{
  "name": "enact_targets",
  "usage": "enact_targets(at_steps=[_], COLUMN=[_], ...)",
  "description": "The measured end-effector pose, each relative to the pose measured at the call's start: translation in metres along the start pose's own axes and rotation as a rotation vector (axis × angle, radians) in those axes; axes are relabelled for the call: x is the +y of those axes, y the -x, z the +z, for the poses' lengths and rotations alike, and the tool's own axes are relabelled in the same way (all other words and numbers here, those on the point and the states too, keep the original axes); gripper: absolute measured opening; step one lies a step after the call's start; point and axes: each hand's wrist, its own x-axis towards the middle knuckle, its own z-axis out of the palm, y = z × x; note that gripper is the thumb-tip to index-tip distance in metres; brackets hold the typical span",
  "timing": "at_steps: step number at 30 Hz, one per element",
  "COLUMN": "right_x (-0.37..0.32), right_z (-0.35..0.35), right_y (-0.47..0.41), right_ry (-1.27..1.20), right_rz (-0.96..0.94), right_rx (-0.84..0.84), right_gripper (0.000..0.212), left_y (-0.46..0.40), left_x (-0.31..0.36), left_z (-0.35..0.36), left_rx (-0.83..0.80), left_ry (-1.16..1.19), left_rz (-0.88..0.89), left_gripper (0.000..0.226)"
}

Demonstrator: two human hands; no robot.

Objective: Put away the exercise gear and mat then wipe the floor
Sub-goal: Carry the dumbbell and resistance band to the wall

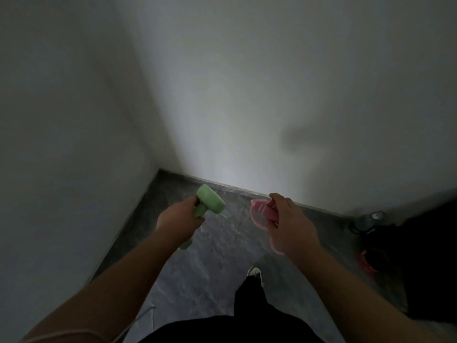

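Both forearms reach forward over the floor [217, 248] toward the wall corner. Left hand [179, 216] wraps the green dumbbell [210, 203] by its handle; right hand [290, 221] curls round the pink dumbbell [259, 210], both held low, probably for setting down there.

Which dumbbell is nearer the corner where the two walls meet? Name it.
The green dumbbell, held in the left hand. It is nearer the wall corner, while the pink dumbbell in the right hand is farther along the wall.
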Motion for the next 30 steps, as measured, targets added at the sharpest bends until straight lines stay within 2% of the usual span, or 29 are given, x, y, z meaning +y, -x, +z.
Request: enact_targets(at_steps=[2, 11, 17, 20, 24, 30], right_x=[0.009, 0.019, 0.006, 0.001, 0.014, 0.076], right_z=[0.007, 0.053, 0.105, 0.141, 0.201, 0.332], right_y=[-0.047, -0.194, -0.245, -0.262, -0.287, -0.324], right_ry=[-0.022, -0.016, 0.003, 0.071, 0.046, -0.037], right_rz=[-0.010, 0.035, 0.143, 0.287, 0.439, 0.444], right_rx=[-0.034, -0.126, -0.073, -0.133, -0.136, -0.139], right_gripper=[0.057, 0.061, 0.040, 0.052, 0.058, 0.052], left_y=[-0.040, -0.187, -0.282, -0.323, -0.376, -0.449], left_x=[-0.001, -0.035, -0.087, -0.114, -0.140, -0.181], left_z=[0.002, 0.003, 0.017, 0.029, 0.069, 0.195], left_rx=[-0.018, -0.117, -0.195, -0.209, -0.232, -0.293], left_ry=[-0.004, -0.020, -0.045, -0.090, -0.175, -0.287], left_rz=[-0.033, -0.055, 0.069, 0.160, 0.277, 0.351], left_gripper=[0.046, 0.048, 0.042, 0.038, 0.035, 0.024])
